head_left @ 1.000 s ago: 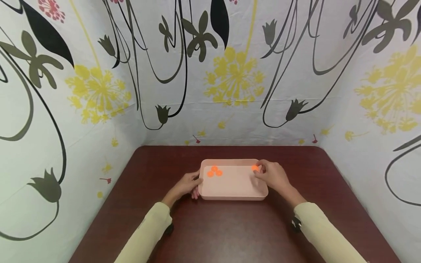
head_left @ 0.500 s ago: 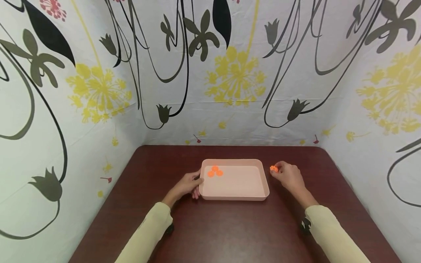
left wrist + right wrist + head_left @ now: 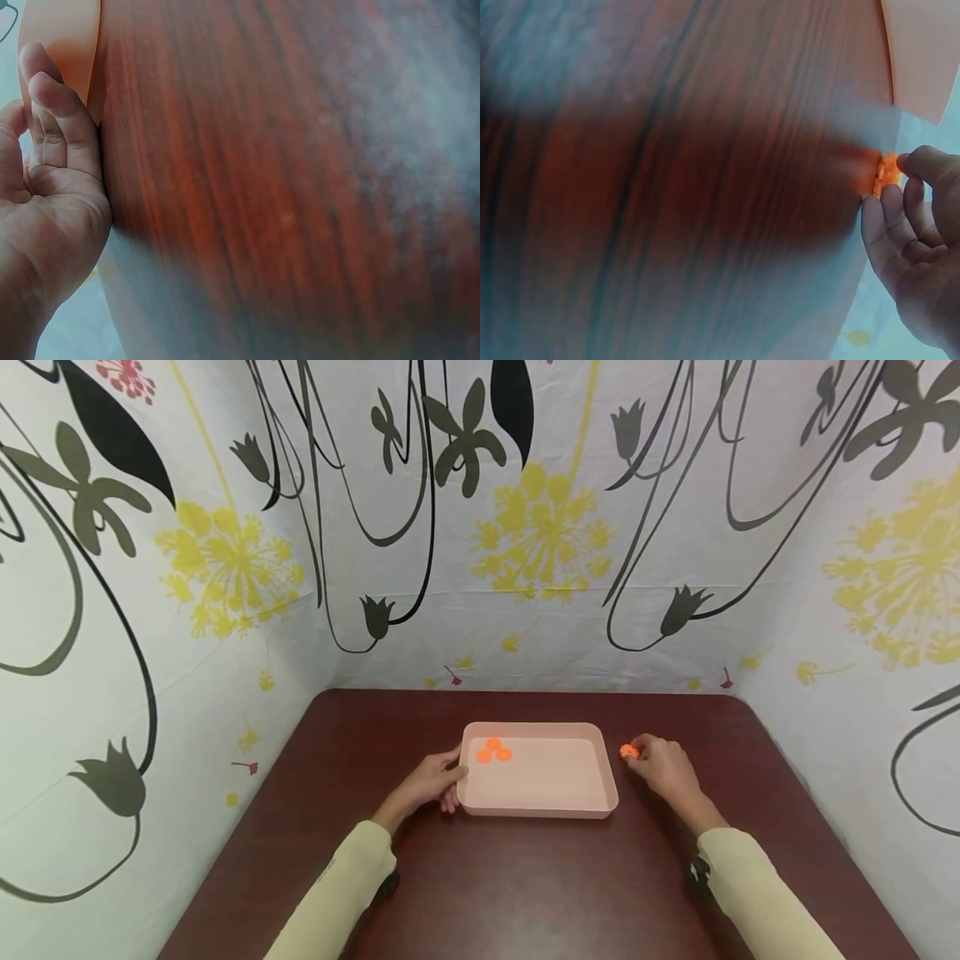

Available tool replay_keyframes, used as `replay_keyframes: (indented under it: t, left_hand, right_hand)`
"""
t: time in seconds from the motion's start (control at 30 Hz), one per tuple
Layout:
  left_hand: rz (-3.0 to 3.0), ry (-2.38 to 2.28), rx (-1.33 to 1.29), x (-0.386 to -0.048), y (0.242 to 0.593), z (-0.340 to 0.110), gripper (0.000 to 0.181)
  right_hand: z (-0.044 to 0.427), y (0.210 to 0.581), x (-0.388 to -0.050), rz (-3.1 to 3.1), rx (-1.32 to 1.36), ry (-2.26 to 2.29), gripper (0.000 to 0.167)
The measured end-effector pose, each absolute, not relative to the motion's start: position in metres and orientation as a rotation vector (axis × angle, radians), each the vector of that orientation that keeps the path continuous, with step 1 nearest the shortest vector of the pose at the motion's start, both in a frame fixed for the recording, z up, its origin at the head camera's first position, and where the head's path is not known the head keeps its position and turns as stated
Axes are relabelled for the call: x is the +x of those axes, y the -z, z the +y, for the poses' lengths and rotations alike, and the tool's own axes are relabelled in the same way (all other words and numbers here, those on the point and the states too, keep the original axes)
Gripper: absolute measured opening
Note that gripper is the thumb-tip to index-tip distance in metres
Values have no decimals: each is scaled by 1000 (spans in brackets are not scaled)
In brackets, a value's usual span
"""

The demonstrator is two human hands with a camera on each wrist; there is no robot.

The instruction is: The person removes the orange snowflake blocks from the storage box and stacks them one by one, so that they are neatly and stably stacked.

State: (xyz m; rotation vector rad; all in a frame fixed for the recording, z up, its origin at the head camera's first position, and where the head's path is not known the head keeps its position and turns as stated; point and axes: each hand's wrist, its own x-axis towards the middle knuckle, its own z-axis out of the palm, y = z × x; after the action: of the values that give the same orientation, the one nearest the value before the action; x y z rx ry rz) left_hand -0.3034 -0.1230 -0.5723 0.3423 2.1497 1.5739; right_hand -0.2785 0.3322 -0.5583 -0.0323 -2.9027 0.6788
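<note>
A light pink rectangular tray [image 3: 540,785] lies on the table, with three orange pieces [image 3: 493,744] grouped near its upper left corner. At the tray's left edge my left hand [image 3: 426,781] grips the rim, thumb on top and fingers below. To the right of the tray, my right hand [image 3: 669,770] pinches a small orange piece [image 3: 628,751] between thumb and fingertips. In the right wrist view that orange piece [image 3: 886,174] is held on edge by the right hand [image 3: 922,247], at or just over the table. The left hand [image 3: 60,172] also shows against the tray [image 3: 71,37].
The dark red-brown table [image 3: 525,893] extends around the tray. Behind it and on both sides hangs white cloth [image 3: 555,643] printed with flowers and stems.
The right hand has moved right from inside the tray to the table beside it, carrying the orange piece, and is now slightly lower. The left hand keeps its grip on the tray.
</note>
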Motion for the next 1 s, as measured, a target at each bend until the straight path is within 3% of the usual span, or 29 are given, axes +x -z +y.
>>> replay_keyframes:
  t: [0.6,1.0]
  left_hand:
    - [2164,-1558,351,-302,571,-122,68]
    - [2172,-1557,354,-302,571,-123,65]
  right_hand:
    - [333,561,-278,-2813,38,-671,42]
    - [264,543,-279,-2613,349,-761,30]
